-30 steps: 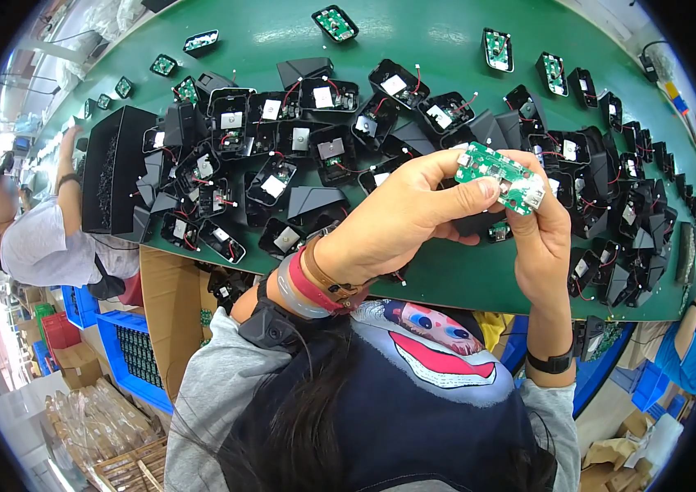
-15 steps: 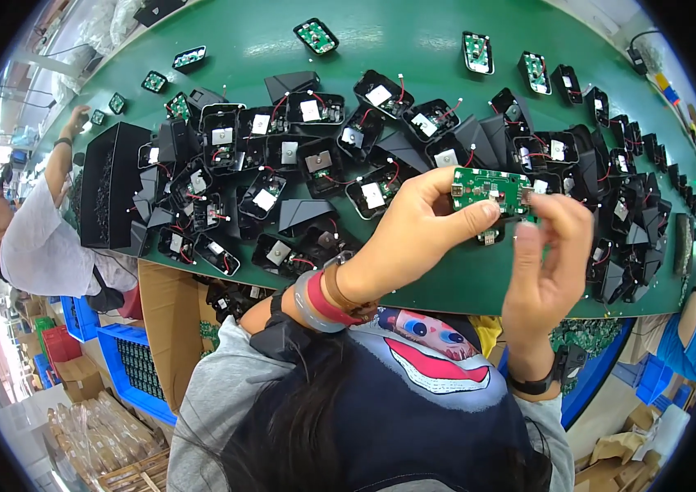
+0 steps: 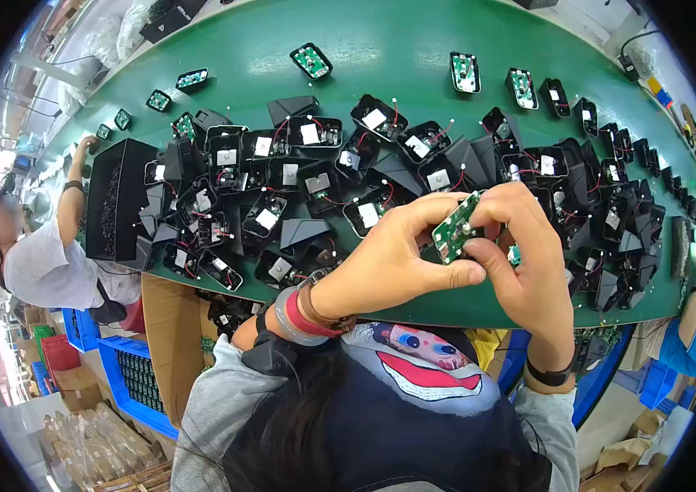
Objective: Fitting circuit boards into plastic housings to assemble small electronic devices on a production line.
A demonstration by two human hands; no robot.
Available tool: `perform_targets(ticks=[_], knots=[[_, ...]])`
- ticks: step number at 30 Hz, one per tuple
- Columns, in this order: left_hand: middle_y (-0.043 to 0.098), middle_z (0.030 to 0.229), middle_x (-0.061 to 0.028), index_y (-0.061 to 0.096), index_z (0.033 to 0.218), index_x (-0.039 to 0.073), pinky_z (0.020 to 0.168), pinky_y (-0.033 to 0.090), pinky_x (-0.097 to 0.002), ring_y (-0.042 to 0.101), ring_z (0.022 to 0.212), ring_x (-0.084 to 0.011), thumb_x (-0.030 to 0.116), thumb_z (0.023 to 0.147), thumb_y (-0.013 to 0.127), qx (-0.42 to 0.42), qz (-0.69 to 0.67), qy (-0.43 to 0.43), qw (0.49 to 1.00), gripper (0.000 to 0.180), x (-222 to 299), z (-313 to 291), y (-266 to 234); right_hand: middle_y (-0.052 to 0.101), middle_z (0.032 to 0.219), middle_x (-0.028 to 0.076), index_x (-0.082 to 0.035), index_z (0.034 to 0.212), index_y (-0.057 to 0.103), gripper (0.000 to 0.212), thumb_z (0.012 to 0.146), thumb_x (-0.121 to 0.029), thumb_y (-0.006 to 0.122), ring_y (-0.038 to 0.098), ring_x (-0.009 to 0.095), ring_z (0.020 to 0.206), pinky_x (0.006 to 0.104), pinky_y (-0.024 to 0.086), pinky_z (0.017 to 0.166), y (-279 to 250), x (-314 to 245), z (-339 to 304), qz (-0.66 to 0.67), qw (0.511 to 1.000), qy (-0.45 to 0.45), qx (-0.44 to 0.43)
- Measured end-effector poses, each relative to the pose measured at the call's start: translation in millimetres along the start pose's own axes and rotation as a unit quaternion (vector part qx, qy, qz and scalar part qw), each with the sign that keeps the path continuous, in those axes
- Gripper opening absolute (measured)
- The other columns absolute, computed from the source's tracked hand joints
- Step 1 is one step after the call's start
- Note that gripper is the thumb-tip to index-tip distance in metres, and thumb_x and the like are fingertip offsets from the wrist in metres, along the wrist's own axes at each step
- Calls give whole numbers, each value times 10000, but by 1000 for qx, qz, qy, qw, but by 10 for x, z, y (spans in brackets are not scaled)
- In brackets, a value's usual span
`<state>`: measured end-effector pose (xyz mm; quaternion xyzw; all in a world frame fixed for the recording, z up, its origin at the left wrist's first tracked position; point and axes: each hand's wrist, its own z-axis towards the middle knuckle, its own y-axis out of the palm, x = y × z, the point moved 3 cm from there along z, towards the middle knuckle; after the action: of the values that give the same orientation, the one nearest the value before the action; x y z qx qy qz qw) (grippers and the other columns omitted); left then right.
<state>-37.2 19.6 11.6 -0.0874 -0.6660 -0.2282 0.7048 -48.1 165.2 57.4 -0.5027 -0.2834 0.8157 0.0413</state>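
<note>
A green circuit board point(image 3: 456, 228) is held up on edge between my two hands, above the near side of the table. My left hand point(image 3: 401, 254) is closed, its fingers behind the board and its thumb stretched across below it. My right hand point(image 3: 528, 262) pinches the board's right side between thumb and forefinger. Part of the board is hidden by my fingers. Another small green board piece point(image 3: 514, 255) shows partly behind my right hand. Left of my hands lie black plastic housings point(image 3: 319, 184) with white pads, silver blocks and red wires.
More housings crowd the green table point(image 3: 372, 66) on both sides. A black box point(image 3: 122, 201) of small dark parts stands at left, near a co-worker point(image 3: 40, 246). Below the table edge are a cardboard box point(image 3: 169, 328) and a blue crate point(image 3: 139, 373) of boards. Another person's blue sleeve point(image 3: 684, 340) shows at right.
The board has gone from lying flat to standing tilted on edge, slightly further left. My right hand has moved left, closing from a loose position onto it.
</note>
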Motion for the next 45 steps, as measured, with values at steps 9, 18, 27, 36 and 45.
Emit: perform_targets(ticks=[9,18,27,36,45], knots=[[438,842,33,497,1000,38,650,382,-194,442,793,-53,238,732,789,-57,-80,-86,991,444,-53,2,23,519,922,68,4,844,605,183,698,107,643,559,98,759,206,470,653,-1,239,-69,104,993,42,-23],[498,981,-27,453,1233,43,673,530,-296,523,895,-113,210,893,545,-2,-316,-258,913,390,-69,-24,34,606,925,44,-8,941,568,82,865,-35,580,561,78,755,188,466,626,59,299,-129,279,951,130,33],[542,983,-41,590,975,9,551,494,-219,542,737,-56,123,893,525,49,-48,-136,988,155,-225,2,105,587,912,57,5,886,614,73,814,15,623,545,121,786,226,422,646,21,168,-329,-50,987,28,152],[537,949,-182,560,848,-34,628,446,-321,548,717,-267,87,760,598,167,187,104,962,154,-144,20,193,648,843,55,-48,863,617,210,704,64,697,547,166,702,239,388,508,78,97,-322,-127,969,-37,209],[626,871,-145,587,812,-21,684,480,-299,627,814,-241,55,753,611,204,275,84,936,99,-66,45,155,561,974,30,-25,992,546,311,733,51,702,551,109,731,224,438,562,65,124,-313,-151,971,-10,185]])
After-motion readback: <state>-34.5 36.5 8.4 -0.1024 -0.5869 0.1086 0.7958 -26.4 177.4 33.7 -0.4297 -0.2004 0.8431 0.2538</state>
